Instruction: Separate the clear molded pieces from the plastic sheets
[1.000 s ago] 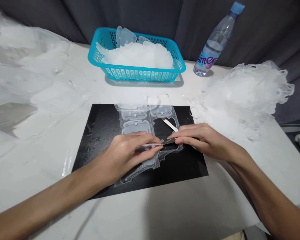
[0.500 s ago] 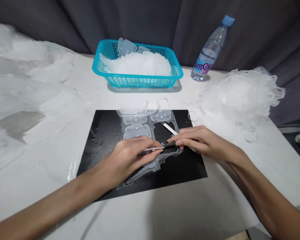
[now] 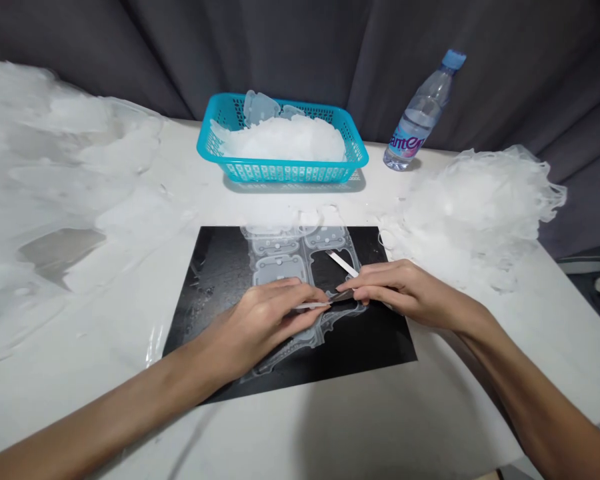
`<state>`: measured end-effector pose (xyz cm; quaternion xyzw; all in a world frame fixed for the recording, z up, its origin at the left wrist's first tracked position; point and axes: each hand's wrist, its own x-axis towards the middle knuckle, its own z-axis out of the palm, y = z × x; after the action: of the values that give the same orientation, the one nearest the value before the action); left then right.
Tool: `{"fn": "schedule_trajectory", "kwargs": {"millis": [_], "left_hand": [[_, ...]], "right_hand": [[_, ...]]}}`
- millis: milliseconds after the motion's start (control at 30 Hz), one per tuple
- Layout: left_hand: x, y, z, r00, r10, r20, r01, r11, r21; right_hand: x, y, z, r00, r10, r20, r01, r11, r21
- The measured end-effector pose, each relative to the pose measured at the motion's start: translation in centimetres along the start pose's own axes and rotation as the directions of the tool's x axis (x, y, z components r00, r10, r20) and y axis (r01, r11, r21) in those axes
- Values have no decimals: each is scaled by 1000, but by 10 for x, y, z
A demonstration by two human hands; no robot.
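My left hand (image 3: 277,308) pinches a thin translucent flat piece (image 3: 310,306) by its edge, just over a translucent moulded sheet (image 3: 280,267). My right hand (image 3: 405,290) is closed on a small dark metal tool with a pointed tip (image 3: 343,295); its exact kind is hard to make out. The tip meets the flat piece's edge beside my left fingertips. A slim white stick (image 3: 344,264) slants up from under my right fingers across an opening in the sheet. Beneath the sheet lies a black mat (image 3: 370,350).
A turquoise basket (image 3: 285,164) with translucent pieces stands at the back. Right of it is a water bottle (image 3: 411,127). A heap of translucent sheets (image 3: 50,167) covers the table's left, and translucent scraps (image 3: 485,193) are piled on the right.
The whole view has shifted slightly, so the basket and mat appear a little lower and further right. Both hands keep nearly the same grip and place over the sheet.
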<state>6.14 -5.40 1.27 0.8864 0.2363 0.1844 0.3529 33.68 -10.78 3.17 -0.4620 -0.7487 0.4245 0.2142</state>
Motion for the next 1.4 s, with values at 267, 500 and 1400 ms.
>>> {"fn": "schedule_trajectory", "kwargs": {"millis": [267, 500, 1400], "left_hand": [[0, 0, 1, 1000, 0, -22, -1, 1000, -8], [0, 0, 2, 1000, 5, -16, -5, 1000, 8], [0, -4, 3, 999, 36, -23, -35, 999, 27]], "right_hand": [[1, -3, 2, 1000, -9, 0, 9, 1000, 18], [0, -1, 2, 1000, -10, -9, 10, 1000, 4], [1, -1, 0, 998, -38, -46, 38, 999, -4]]}}
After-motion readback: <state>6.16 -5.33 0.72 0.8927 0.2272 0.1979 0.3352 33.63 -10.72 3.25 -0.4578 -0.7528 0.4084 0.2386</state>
